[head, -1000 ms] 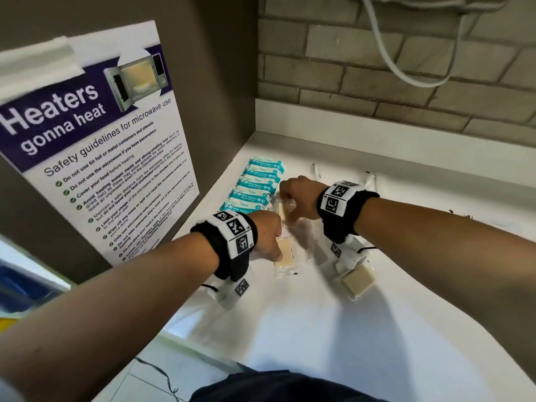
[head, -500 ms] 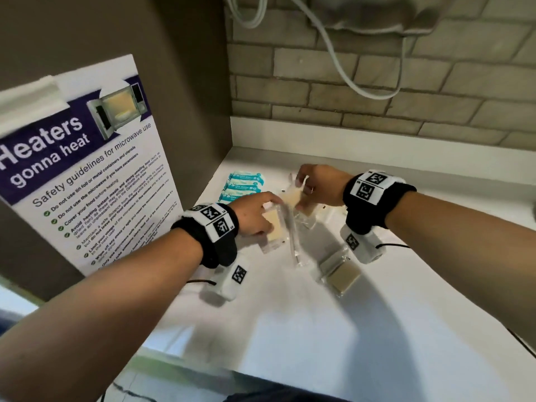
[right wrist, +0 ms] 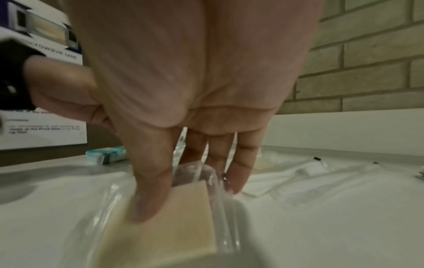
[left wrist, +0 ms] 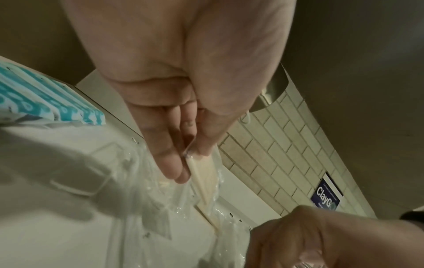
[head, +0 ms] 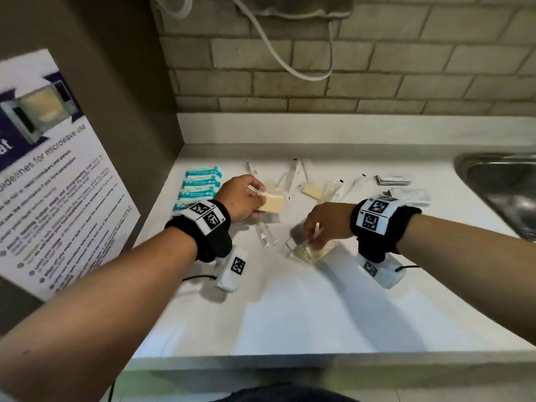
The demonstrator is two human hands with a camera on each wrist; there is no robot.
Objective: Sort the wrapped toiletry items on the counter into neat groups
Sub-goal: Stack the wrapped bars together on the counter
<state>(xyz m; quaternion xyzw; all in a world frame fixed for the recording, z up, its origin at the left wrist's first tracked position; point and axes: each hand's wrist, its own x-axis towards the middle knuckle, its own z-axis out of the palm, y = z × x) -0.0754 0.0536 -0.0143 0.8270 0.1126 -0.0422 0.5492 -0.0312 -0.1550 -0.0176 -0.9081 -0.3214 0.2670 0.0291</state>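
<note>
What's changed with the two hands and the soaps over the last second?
The right hand left the spot beside the left hand, came nearer and to the right, and now takes hold of the loose wrapped soap on the counter. The left hand has lifted its wrapped soap clear. The teal packets by the wall stayed in their row.

Left arm: extended forward over the counter's left part, a black wrist band worn.
Left hand (head: pixel 242 198): fingers and thumb closed around a wrapped soap bar (head: pixel 272 203).
Right arm: extended forward and inward.
Right hand (head: pixel 327 223): fingers pointed down, a second wrapped soap bar (right wrist: pixel 183 214) pinched.
</note>
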